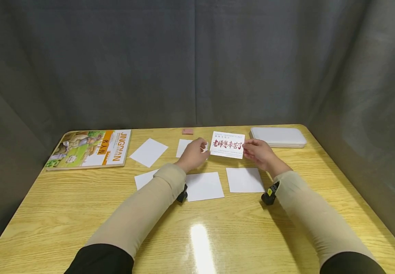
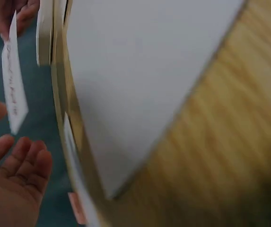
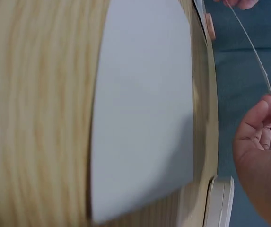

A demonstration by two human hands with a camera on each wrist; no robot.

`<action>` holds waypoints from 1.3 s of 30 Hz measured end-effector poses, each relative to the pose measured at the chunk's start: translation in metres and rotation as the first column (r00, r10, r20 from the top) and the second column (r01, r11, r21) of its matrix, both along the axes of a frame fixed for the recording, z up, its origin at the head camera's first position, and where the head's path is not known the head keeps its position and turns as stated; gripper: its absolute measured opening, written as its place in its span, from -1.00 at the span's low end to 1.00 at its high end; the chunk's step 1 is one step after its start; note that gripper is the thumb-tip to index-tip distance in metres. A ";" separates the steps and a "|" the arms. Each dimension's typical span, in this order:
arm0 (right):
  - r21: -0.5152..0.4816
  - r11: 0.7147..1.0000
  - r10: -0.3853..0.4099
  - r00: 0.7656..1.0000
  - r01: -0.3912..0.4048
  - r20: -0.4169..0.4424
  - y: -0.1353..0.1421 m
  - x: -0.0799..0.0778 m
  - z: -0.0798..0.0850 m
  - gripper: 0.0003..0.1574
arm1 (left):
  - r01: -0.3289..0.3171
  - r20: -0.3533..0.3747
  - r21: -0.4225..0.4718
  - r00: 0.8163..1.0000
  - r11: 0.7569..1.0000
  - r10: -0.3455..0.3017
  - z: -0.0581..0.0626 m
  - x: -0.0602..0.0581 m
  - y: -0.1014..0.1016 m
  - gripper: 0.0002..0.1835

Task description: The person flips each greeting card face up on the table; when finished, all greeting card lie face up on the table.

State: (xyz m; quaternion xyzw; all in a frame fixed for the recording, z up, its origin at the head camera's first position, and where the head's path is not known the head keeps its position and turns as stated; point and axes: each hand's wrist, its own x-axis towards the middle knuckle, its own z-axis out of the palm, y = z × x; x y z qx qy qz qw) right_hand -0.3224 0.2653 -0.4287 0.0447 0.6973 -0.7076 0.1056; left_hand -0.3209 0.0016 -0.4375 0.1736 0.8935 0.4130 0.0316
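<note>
A white card with large red Chinese characters is held up above the far part of the table. My right hand pinches its right edge between thumb and fingers, as the right wrist view also shows. At the card's left edge is my left hand. In the left wrist view the left hand's thumb and fingers are apart, with the card's corner close to the fingertips; whether they touch it I cannot tell. Below lie several blank white cards, among them one at the front middle and one at the right.
On the wooden table, a colourful book lies at the far left. A white case sits at the far right, and a small pink block at the back edge. Grey curtains surround the table's back and sides.
</note>
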 end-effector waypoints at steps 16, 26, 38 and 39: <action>0.409 0.912 0.024 1.000 -0.026 0.012 0.012 -0.017 -0.018 -0.72 | 0.366 0.032 -0.531 0.910 0.764 -0.413 0.009 0.015 0.039 -0.72; 0.822 0.565 0.130 0.992 -0.070 -0.005 0.002 -0.028 -0.007 -0.72 | 0.305 0.012 -0.637 0.922 0.708 -0.386 0.012 0.020 0.044 -0.76; 0.758 0.648 0.135 0.991 -0.069 -0.025 -0.021 -0.023 0.004 -0.56 | 0.237 -0.074 -0.396 0.955 0.887 -0.288 0.018 0.006 -0.006 -0.43; 0.712 0.697 0.136 0.990 -0.081 -0.020 -0.026 -0.024 0.005 -0.55 | 0.221 -0.074 -0.387 0.960 0.895 -0.269 0.019 0.003 -0.016 -0.42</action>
